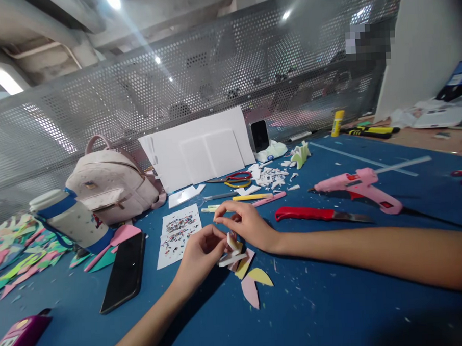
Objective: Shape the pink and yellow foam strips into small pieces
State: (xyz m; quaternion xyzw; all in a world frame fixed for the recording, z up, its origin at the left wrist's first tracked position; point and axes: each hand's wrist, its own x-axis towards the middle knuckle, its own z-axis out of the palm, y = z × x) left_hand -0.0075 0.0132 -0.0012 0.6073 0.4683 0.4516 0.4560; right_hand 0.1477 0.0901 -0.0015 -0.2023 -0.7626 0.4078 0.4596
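My left hand is closed on a small stack of white foam pieces just above the blue table. My right hand reaches in from the right, thumb and fingers pinched at the top of the same stack. Yellow and pink foam cut-outs lie on the table right under and in front of the hands.
A black phone and a sheet with coloured specks lie to the left. A red-handled knife and pink glue gun lie to the right. Behind are a backpack, a bottle, white boards, scissors and foam scraps.
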